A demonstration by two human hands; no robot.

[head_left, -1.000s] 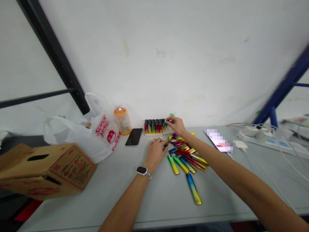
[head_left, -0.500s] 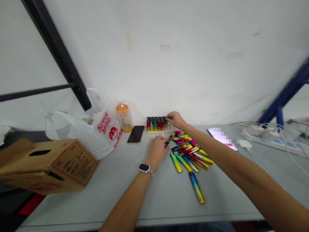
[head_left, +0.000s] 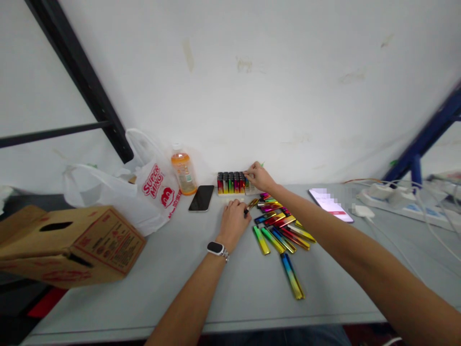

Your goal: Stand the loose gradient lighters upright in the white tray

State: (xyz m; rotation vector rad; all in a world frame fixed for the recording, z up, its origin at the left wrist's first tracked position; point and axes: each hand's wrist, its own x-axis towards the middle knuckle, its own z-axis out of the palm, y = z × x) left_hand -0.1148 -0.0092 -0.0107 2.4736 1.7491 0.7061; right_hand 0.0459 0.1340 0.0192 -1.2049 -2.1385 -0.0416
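Rows of upright lighters (head_left: pixel 230 183) with black tops stand in a pale tray (head_left: pixel 251 191) against the wall. My right hand (head_left: pixel 260 177) is at the tray's right part, fingers pinched on a lighter at the end of the rows. My left hand (head_left: pixel 235 220), with a watch on its wrist, rests on the table in front of the tray, its fingers closed on the black end of a gold lighter (head_left: pixel 252 205). To its right lies a loose pile of shiny coloured lighters (head_left: pixel 277 220). A blue and yellow lighter (head_left: pixel 292 276) lies nearer the front edge.
A black phone (head_left: pixel 201 198), an orange bottle (head_left: pixel 184 171), a white plastic bag (head_left: pixel 154 197) and a cardboard box (head_left: pixel 104 240) are on the left. At the right are a lit phone (head_left: pixel 329 204), a white charger (head_left: pixel 364 211) and a power strip (head_left: pixel 406 204) with cables.
The view has shifted slightly. My right hand has lifted a little at the row's end. My left hand still holds the gold lighter in nearly the same place.
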